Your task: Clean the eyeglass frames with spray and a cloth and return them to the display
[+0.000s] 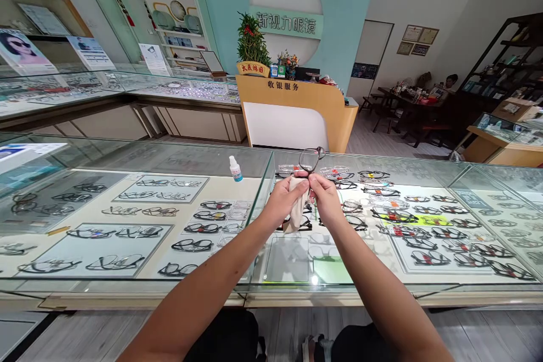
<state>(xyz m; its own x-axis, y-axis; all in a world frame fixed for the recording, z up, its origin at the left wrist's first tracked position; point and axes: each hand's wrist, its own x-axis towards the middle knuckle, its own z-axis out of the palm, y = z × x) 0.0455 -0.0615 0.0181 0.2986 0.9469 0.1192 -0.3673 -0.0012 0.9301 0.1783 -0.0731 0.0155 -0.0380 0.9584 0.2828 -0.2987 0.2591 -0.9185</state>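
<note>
Above the glass display counter, both my hands are close together around a pair of dark-framed eyeglasses (311, 168). One lens rim stands up above the fingers; the lower part is hidden by hands and cloth. My left hand (285, 199) is closed on a beige cleaning cloth (296, 219) that hangs down below the fingers, pressed against the frame. My right hand (326, 195) pinches the eyeglasses from the right side. To the left, a small white spray bottle (235, 169) with blue liquid stands upright on the glass top.
The glass counter (250, 293) runs across in front of me, with rows of eyeglasses (428, 259) inside. Beyond it stands a wooden cashier desk (292, 96) with a plant (251, 39). At the far right, a person sits behind a dark table (403, 99).
</note>
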